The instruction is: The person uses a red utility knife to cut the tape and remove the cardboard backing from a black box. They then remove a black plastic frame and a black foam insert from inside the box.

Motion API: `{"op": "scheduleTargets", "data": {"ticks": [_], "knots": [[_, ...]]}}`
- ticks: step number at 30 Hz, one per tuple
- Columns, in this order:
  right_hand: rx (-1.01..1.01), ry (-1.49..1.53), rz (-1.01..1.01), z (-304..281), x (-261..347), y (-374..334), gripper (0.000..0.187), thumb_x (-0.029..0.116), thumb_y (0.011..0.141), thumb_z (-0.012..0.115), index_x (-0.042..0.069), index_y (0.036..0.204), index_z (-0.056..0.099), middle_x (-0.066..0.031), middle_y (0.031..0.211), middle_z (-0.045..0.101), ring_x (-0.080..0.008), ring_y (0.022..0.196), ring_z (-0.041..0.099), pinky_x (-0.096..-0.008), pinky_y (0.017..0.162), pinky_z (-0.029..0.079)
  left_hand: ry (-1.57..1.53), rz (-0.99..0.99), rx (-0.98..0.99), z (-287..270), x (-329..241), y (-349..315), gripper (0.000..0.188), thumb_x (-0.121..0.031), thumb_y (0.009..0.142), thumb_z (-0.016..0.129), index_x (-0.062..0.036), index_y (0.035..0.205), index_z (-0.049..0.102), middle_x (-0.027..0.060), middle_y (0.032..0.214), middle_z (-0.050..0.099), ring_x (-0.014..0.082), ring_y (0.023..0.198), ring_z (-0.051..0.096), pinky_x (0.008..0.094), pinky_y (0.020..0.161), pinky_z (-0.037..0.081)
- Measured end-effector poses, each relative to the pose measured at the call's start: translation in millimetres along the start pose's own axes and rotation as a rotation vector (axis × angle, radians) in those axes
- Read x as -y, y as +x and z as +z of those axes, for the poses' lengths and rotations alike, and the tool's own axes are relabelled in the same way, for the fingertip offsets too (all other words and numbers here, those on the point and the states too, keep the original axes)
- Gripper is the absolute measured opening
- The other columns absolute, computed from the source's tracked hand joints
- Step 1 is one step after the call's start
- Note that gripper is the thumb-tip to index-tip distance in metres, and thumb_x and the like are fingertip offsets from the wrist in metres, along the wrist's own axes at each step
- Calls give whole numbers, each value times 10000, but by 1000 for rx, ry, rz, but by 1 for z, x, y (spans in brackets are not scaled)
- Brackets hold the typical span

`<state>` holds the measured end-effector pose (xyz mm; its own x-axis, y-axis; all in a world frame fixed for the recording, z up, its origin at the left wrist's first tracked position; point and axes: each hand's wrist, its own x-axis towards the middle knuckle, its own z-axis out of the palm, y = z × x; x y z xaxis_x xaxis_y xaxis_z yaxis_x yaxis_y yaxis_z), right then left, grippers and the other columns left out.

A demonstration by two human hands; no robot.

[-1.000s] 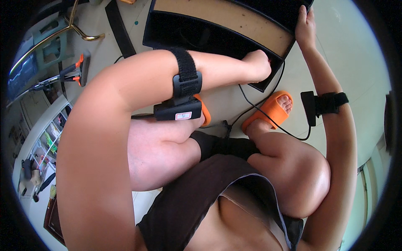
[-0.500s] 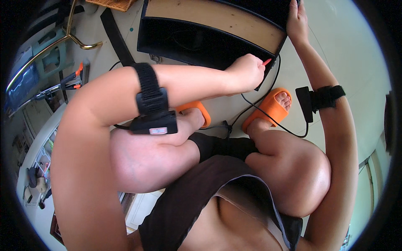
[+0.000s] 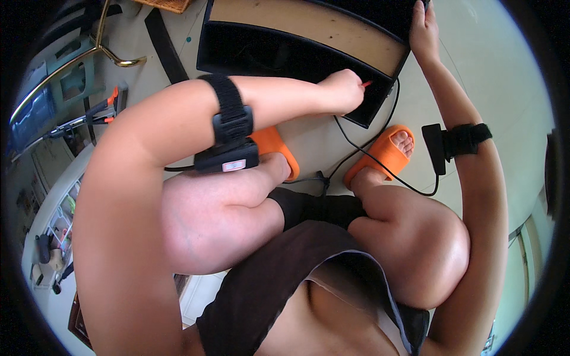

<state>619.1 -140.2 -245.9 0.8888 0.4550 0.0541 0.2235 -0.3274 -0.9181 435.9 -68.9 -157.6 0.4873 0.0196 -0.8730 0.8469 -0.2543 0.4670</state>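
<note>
OK, live now: L hand (image 3: 343, 92) is balled up tight, fingers curled round a small red-ended item (image 3: 366, 83); only the red end pokes out, so can't tell what the rest is. It's right by the near RH end of the black box (image 3: 267, 53), which sits on the pale floor (image 3: 475, 77) ahead of the feet, pale wood strip (image 3: 314, 26) running across it. R hand (image 3: 425, 35) is up at the box's far RH edge, fingers fairly straight along it, tips near the top of view; gripping or just resting, can't tell. Risks, IMO: if the R hand only rests there, the box could skid or twist under a push from the L. The red-ended item could slip & scuff the black face, or nick a finger, b/c the fist hides most of it. Black cable (image 3: 398, 98) loops past the box's corner & over by the orange slipper (image 3: 388, 159); could snag if the box or a foot shifts, tugging the kit strapped on the R forearm, poss.
</note>
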Motion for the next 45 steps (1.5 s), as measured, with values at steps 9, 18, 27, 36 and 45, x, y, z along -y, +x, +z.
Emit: {"op": "scheduleTargets", "data": {"ticks": [9,18,27,36,45], "knots": [[116,54,49,-5,-14,2,459,350,935,350,35,1267,377,-147,1179,513,-245,1111,460,-315,941,323,-56,-67,-123,29,10,40,248,-159,878,413,16,837,583,94,533,517,189,397,467,350,425,388],[33,0,71,-5,5,-3,454,298,938,343,-42,1233,408,-229,1212,473,-323,1158,415,-341,985,299,-26,41,-162,23,-2,22,264,-167,871,424,27,786,580,133,546,533,214,441,515,355,474,414],[-2,13,48,-3,-1,-2,451,297,939,344,-43,1227,415,-228,1204,479,-325,1147,423,-339,984,300,-14,252,-195,20,0,0,249,-162,865,425,18,780,574,153,567,530,214,501,506,348,524,397],[-34,-93,40,-1,-4,-4,471,310,938,344,-30,1262,375,-231,1244,441,-350,1179,385,-358,1001,283,-119,258,-121,15,-3,-16,232,-165,893,414,-5,849,576,14,515,461,99,468,438,283,452,363],[22,203,62,-1,6,-4,471,317,942,352,-40,1245,404,-187,1230,478,-266,1167,410,-317,988,291,-308,157,3,9,-11,-32,257,-193,916,408,-37,1066,547,-51,569,425,35,453,387,197,381,331]]}}
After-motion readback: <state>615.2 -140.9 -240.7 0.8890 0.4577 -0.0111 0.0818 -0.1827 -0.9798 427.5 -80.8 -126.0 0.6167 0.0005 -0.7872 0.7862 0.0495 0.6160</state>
